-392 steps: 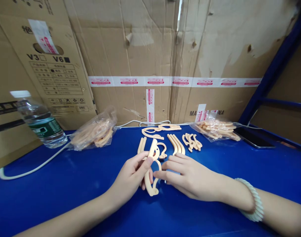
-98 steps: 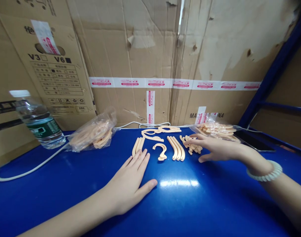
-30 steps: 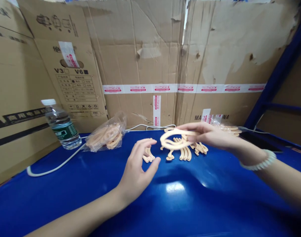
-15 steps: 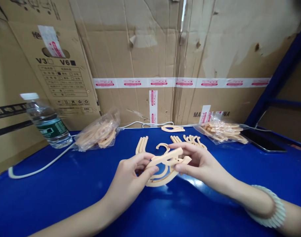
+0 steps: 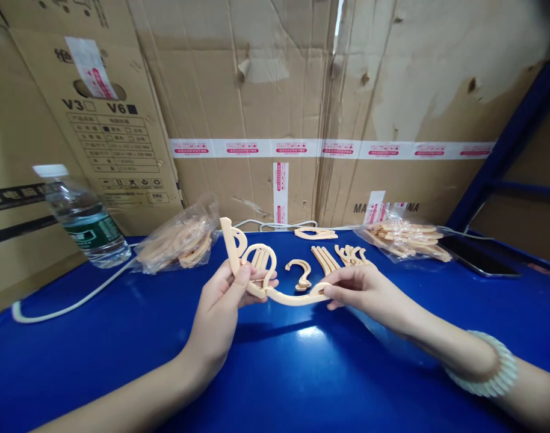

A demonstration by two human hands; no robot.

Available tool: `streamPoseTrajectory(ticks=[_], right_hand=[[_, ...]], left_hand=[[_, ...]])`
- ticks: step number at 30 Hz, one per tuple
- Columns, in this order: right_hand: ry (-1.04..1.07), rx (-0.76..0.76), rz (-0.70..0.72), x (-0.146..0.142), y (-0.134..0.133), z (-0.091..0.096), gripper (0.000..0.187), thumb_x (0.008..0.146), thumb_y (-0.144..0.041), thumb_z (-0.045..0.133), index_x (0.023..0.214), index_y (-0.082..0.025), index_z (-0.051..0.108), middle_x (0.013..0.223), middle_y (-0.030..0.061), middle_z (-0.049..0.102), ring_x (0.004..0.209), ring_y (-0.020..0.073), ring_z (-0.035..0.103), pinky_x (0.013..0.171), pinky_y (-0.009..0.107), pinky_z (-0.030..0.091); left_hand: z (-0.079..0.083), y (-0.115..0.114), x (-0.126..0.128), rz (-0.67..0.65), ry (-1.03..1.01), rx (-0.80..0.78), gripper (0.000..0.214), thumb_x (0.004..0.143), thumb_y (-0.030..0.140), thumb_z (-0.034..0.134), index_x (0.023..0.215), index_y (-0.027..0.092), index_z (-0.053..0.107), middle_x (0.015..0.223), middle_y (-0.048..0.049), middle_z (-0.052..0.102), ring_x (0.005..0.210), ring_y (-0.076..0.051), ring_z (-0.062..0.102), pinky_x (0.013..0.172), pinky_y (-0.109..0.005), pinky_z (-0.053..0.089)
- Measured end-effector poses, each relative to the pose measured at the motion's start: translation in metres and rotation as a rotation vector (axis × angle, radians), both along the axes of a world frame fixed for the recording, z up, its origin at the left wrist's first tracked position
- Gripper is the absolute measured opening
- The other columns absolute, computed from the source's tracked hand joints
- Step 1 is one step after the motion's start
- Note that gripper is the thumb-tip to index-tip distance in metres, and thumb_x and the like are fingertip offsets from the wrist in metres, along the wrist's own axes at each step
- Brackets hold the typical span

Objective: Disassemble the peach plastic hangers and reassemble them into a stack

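Head view: left hand (image 5: 217, 310) and right hand (image 5: 367, 293) pinch a beige, curved, plastic-looking frame (image 5: 297, 300) that overbending could snap between fingers.

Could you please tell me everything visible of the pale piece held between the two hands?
The pale piece is beige, smooth and plastic-looking. At its left, a straight arm tilts up, with a small loop near its top; a rounded loop stands beside it, and a curved arm sweeps right. The left hand holds its left part; the right hand pinches its right end. It is held above the blue table.
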State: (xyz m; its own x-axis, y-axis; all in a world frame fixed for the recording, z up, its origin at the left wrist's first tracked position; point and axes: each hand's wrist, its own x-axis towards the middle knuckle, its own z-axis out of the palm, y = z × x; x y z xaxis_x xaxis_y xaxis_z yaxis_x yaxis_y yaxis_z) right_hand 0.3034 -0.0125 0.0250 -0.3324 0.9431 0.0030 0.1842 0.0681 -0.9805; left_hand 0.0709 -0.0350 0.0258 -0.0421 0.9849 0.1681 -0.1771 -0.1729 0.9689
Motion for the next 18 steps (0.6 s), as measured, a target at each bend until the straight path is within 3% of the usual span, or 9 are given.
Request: streamPoseTrajectory(ticks=[4, 7, 12, 18], right_hand=[[0.056, 0.102, -0.087, 0.0018, -0.0003, 0.0049, 0.041, 0.076, -0.055, 0.072, 0.077, -0.015, 0.062, 0.073, -0.0002, 0.060, 0.057, 0.0083, 0.051, 0.048, 0.020, 0.044], [0.155, 0.097, -0.120, 0.0033, 0.0010, 0.0063, 0.037, 0.080, -0.051, 0.071, 0.081, -0.017, 0.055, 0.073, -0.0014, 0.059, 0.056, 0.0070, 0.048, 0.044, 0.017, 0.038], [0.350, -0.047, -0.048, 0.0029, 0.0038, 0.0028, 0.041, 0.068, -0.037, 0.085, 0.079, -0.018, 0.050, 0.075, -0.0023, 0.060, 0.065, 0.0103, 0.062, 0.061, 0.023, 0.054], [0.384, 0.027, -0.018, -0.0041, -0.0011, -0.0030, 0.041, 0.064, -0.031, 0.088, 0.074, -0.017, 0.052, 0.079, -0.0006, 0.066, 0.066, 0.0132, 0.068, 0.064, 0.025, 0.059]], left_hand=[[-0.0002, 0.0006, -0.0003, -0.004, 0.018, -0.014, 0.027, 0.087, 0.042, 0.061, 0.091, 0.016, 0.058, 0.086, -0.0076, 0.075, 0.083, -0.023, 0.073, 0.065, -0.026, 0.055], [-0.0007, 0.0023, -0.0018, -0.001, 0.088, -0.030, 0.028, 0.087, 0.044, 0.060, 0.091, 0.016, 0.058, 0.081, -0.0055, 0.073, 0.079, -0.022, 0.072, 0.065, -0.027, 0.053], [0.0002, 0.0011, 0.0004, -0.143, 0.259, -0.032, 0.033, 0.091, 0.049, 0.051, 0.090, 0.017, 0.058, 0.077, -0.0013, 0.065, 0.062, -0.017, 0.064, 0.063, -0.029, 0.050], [-0.0012, -0.0064, 0.0012, -0.432, 0.461, 0.047, 0.031, 0.092, 0.050, 0.049, 0.093, 0.020, 0.056, 0.103, -0.0035, 0.062, 0.100, -0.023, 0.056, 0.087, -0.032, 0.042]])
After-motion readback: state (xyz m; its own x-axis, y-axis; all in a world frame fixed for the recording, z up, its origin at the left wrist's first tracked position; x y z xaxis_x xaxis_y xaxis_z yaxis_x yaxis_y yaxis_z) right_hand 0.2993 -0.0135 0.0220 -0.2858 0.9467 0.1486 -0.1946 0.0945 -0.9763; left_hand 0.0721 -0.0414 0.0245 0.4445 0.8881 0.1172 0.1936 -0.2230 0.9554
